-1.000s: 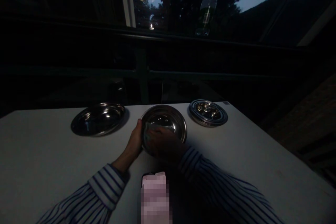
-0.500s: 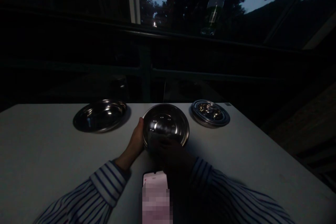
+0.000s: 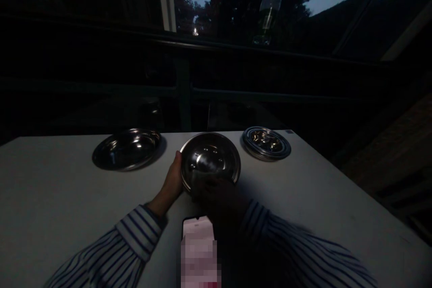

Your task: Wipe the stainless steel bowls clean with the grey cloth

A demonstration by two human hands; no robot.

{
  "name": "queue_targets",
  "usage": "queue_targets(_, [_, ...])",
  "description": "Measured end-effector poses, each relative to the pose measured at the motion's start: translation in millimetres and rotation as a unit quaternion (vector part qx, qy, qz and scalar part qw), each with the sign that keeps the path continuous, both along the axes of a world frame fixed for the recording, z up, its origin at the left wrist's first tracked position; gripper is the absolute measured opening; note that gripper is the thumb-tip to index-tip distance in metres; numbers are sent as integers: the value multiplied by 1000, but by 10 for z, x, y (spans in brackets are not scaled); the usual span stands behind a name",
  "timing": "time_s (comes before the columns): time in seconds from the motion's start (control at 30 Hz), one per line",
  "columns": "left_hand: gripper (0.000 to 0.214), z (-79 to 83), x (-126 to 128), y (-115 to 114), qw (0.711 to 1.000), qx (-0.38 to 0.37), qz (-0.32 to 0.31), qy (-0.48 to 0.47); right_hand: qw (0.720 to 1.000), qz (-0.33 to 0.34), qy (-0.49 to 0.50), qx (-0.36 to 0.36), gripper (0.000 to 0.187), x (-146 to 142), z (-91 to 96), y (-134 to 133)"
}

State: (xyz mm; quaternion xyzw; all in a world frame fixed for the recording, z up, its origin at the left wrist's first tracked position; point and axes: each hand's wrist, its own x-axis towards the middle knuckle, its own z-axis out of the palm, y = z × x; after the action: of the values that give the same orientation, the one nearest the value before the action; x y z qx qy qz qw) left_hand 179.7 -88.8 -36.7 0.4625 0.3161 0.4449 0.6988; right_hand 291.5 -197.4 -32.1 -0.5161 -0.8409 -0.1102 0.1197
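Note:
A shiny steel bowl stands tilted toward me at the middle of the white table. My left hand grips its left rim, fingers curled round the edge. My right hand is dark and in shadow at the bowl's near rim; it presses a pale cloth against the bowl's inside. Both arms wear striped sleeves.
A wide steel plate lies to the left, a stack of small steel plates to the right. A lit phone lies at the near edge. A plastic bottle stands on the dark railing behind.
My right hand with the cloth has slid from the bowl's left inside down to its near rim. The left hand keeps its hold on the rim.

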Motion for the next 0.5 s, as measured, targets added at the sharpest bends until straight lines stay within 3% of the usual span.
queue_targets(0.13, [60, 64, -48, -9, 1000, -20, 24, -1, 998, 37, -11, 56, 24, -249, 5, 253])
queue_targets(0.37, [60, -40, -17, 34, 1000, -3, 8, 23, 1000, -14, 10, -21, 43, 175, 21, -167])
queue_targets(0.5, [59, 30, 1, 14, 1000, -20, -5, 6, 1000, 26, 11, -7, 32, 1, 7, 34])
